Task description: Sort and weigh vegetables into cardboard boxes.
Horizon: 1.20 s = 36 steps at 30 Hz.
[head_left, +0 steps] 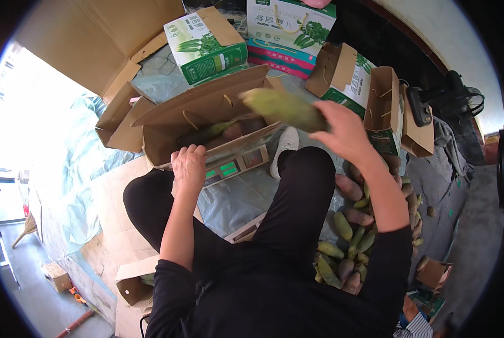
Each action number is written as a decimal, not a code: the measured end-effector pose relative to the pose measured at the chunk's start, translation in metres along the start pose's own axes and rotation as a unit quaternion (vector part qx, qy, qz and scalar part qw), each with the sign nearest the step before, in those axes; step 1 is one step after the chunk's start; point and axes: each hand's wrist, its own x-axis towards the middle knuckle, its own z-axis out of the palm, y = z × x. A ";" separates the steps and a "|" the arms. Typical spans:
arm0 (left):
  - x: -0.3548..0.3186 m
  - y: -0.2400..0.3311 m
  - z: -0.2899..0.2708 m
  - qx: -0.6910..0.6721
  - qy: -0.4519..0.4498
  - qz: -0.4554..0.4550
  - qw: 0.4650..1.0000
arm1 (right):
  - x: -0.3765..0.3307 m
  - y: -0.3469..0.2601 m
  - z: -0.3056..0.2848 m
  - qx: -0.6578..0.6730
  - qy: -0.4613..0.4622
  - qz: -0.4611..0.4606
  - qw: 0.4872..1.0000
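My right hand (pixel 342 129) is closed around one end of a large green radish (pixel 283 108), slightly blurred, held above the right end of an open cardboard box (pixel 173 115). My left hand (pixel 188 166) grips the near rim of that box, fingers over the edge. Inside lie a green radish (pixel 204 135) and a reddish-brown root (pixel 243 128); the rest of the inside is hidden. At the box's near side is a weighing scale (pixel 238 165) with a lit green display. Right of my legs, a pile of green radishes (pixel 343 226) mixes with reddish-brown roots (pixel 349 187).
Printed green-and-white cartons (pixel 288 22) stand at the back, and open ones (pixel 350 79) at back right. A black fan (pixel 449 98) is beyond them. Plastic sheeting (pixel 229 208) covers the floor. A small box (pixel 136 281) sits lower left. Another person's hand (pixel 411 308) shows lower right.
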 end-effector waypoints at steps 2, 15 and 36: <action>0.004 0.002 0.000 -0.022 -0.001 0.008 1.000 | 0.029 -0.014 0.016 -0.044 -0.041 -0.044 0.997; 0.014 0.004 0.014 0.064 -0.038 0.023 0.997 | 0.017 0.029 0.061 0.080 0.222 0.074 0.969; 0.017 -0.007 0.025 0.052 -0.040 0.040 0.997 | -0.478 0.095 0.178 0.000 0.121 0.731 0.672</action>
